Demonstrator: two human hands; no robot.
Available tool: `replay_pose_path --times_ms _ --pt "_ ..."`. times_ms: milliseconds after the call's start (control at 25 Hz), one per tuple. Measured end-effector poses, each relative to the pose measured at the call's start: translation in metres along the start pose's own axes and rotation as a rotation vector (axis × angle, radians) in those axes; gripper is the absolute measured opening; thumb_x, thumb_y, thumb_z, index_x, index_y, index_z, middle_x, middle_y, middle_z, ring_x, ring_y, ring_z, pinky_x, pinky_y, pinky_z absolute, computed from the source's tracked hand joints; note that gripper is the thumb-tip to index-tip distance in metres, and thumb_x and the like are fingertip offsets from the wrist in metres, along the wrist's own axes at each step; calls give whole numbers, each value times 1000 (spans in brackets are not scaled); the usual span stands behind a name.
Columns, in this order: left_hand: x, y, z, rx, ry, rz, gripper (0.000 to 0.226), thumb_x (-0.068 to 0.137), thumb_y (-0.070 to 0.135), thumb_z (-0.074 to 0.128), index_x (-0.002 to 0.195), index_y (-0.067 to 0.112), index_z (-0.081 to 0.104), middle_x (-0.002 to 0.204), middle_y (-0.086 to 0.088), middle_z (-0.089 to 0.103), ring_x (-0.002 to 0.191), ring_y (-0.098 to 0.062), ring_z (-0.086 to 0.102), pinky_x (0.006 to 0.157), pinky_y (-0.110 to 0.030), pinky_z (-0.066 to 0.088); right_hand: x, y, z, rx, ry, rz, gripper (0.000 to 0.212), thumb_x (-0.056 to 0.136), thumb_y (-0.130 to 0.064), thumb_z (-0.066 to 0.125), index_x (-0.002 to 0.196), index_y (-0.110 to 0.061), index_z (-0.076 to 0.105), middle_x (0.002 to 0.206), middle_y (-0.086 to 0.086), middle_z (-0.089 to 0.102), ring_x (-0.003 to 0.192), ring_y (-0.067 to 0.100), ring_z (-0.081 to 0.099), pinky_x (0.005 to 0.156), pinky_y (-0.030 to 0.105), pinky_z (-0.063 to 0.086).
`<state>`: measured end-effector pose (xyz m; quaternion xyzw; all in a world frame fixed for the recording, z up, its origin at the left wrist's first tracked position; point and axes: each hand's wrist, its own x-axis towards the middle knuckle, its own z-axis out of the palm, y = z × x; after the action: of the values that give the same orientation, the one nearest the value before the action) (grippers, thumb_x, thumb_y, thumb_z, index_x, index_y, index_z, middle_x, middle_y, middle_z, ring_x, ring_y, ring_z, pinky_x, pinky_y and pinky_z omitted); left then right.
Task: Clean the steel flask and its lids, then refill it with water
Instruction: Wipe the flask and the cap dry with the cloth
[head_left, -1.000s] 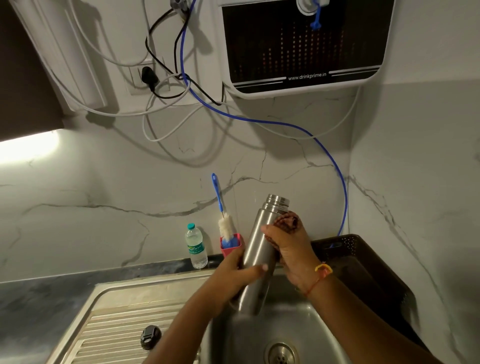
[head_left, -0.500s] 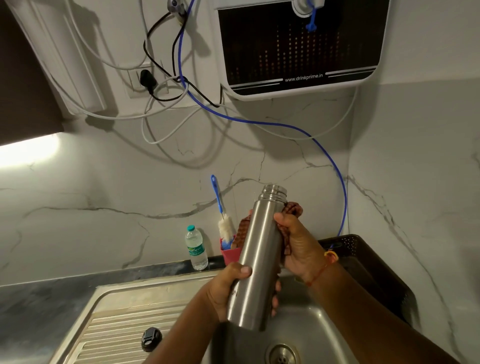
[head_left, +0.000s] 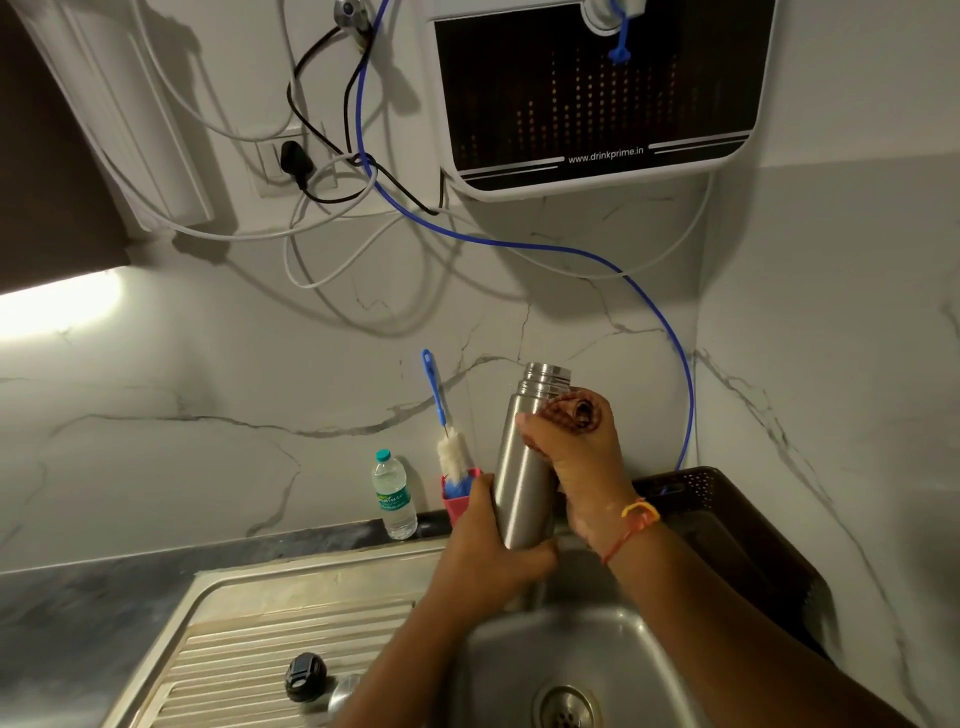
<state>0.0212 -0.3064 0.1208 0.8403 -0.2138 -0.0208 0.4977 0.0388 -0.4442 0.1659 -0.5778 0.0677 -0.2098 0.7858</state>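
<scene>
Flask (head_left: 522, 467): steel, upright with a slight tilt, mouth open and threaded neck bare; held above the sink basin (head_left: 597, 654), at about 12 o'clock from the drain (head_left: 565, 707).
Left hand (head_left: 491, 558): wrapped around the lower body of the flask, thumb across the front; acts as the anchor.
Right hand (head_left: 576, 457): closed on a brown cloth (head_left: 576, 410) and pressed against the upper body of the flask, just below the neck.
Step in hand (judgement): wiping or scrubbing the outer wall with the cloth.
Lids: black lid (head_left: 305, 675) and a steel cap (head_left: 345, 693) lie on the ribbed drainboard (head_left: 249, 654), at about 8 o'clock from the flask; not being handled.
Bottle brush (head_left: 449, 447): stands in a red holder (head_left: 460, 501) on the desk (head_left: 78, 592), at 9 o'clock from the flask, just beside the left hand.
Other: plastic water bottle (head_left: 393, 493) left of the holder; dark basket (head_left: 696, 509) at 3 o'clock.
Method note: keep the left grip low and firm; run the cloth in long strokes from neck to base, turning the flask between strokes so no strip is missed.
Risk: wet steel is likely slippery; stay over the basin.
</scene>
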Motion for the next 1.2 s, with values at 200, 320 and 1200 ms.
replay_pose_path --times_ms 200,320,1200 --pt "1 -3 -19 -749 -548 -183 89 69 39 79 145 16 38 118 -13 67 104 -33 68 89 -46 58 6 -5 -22 411 -424 313 77 49 -48 91 114 -11 72 100 14 73 87 28 72 74 42 59" --pt "2 2 -19 -646 -470 -176 87 67 37 81 142 17 42 116 -11 68 102 -29 69 86 -41 58 5 -2 -23 451 -459 318 89 45 -49 93 120 -10 68 102 16 72 88 29 72 74 43 58" --pt "-5 26 -17 -1096 -605 -439 88 64 40 93 135 1 60 112 -28 65 92 -39 68 82 -47 59 16 18 -29 680 -582 250 85 68 -53 77 140 -13 53 124 14 62 107 32 61 97 51 47"
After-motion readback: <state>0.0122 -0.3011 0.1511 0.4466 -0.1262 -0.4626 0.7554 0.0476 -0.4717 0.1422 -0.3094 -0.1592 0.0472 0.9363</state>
